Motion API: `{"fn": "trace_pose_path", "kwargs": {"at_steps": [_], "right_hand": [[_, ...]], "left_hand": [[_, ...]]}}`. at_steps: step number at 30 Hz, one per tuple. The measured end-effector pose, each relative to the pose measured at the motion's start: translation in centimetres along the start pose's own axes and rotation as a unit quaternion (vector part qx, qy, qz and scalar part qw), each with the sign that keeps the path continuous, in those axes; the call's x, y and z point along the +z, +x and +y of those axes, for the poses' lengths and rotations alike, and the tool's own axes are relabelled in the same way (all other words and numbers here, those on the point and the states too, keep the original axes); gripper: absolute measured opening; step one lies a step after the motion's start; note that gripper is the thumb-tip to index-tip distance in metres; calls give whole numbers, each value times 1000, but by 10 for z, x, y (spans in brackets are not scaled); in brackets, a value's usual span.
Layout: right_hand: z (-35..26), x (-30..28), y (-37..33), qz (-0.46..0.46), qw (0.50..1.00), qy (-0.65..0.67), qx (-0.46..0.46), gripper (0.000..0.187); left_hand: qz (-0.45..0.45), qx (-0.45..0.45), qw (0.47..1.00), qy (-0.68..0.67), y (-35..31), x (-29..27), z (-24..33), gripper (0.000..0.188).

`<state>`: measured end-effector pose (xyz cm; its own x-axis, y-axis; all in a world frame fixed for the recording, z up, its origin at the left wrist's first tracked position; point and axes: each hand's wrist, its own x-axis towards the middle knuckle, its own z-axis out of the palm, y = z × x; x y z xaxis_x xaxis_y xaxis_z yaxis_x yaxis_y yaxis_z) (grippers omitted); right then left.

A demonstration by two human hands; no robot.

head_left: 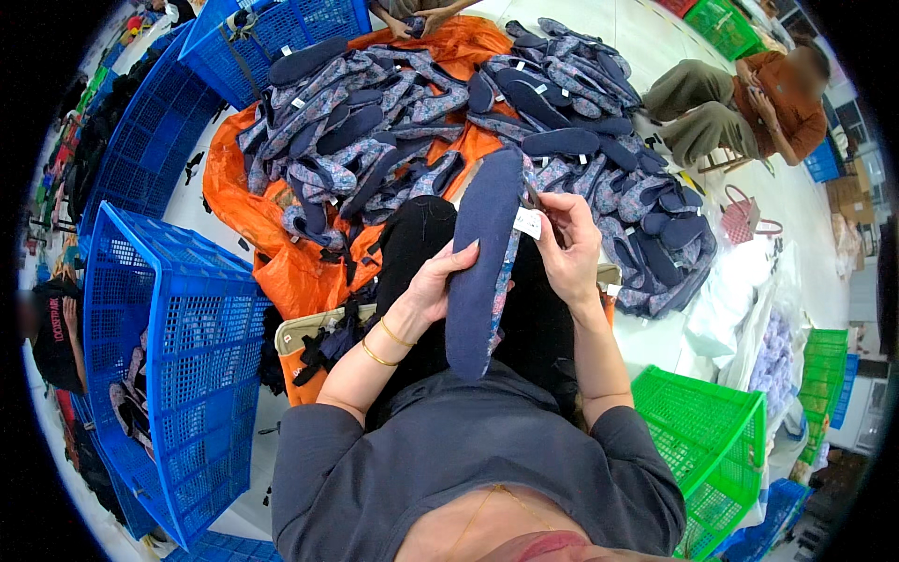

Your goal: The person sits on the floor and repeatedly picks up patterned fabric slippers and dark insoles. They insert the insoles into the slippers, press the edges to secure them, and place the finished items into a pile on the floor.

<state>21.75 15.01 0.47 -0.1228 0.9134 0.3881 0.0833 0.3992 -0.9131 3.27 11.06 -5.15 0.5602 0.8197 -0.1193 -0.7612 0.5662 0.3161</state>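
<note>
Closest is the person's grey shirt (487, 450); above their black trousers (412, 229) they hold a slipper (479, 272), sole facing them. The left hand (438, 281) clasps one edge, thumb on the sole; the right hand (573, 248) pinches at the other, by a white tag (527, 222). Beyond, more slippers (351, 129) lie heaped, some on an orange sheet (253, 225).

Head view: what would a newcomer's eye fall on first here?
Probably the heap of floral, navy-soled slippers in front of the person, partly on a bright orange sheet. Next, the single slipper gripped in the left hand at the center, the right hand by its white tag. Then the blue crate at left and green crate at lower right.
</note>
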Motion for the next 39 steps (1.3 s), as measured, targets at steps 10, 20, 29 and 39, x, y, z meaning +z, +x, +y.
{"fn": "trace_pose_path", "kwargs": {"at_steps": [10, 20, 29, 39], "right_hand": [[-14, -9, 1, -9, 1000, 22, 16, 23], [3, -23, 6, 17, 972, 220, 79, 13], [76, -131, 47, 198, 956, 134, 168, 16], [393, -272, 16, 176, 848, -182, 465, 22]], "left_hand": [[-19, -20, 1000, 2, -1, 0, -4, 48], [65, -7, 997, 44, -6, 22, 8, 41], [205, 478, 841, 148, 47, -19, 221, 44], [-590, 67, 729, 341, 22, 82, 65, 34]]}}
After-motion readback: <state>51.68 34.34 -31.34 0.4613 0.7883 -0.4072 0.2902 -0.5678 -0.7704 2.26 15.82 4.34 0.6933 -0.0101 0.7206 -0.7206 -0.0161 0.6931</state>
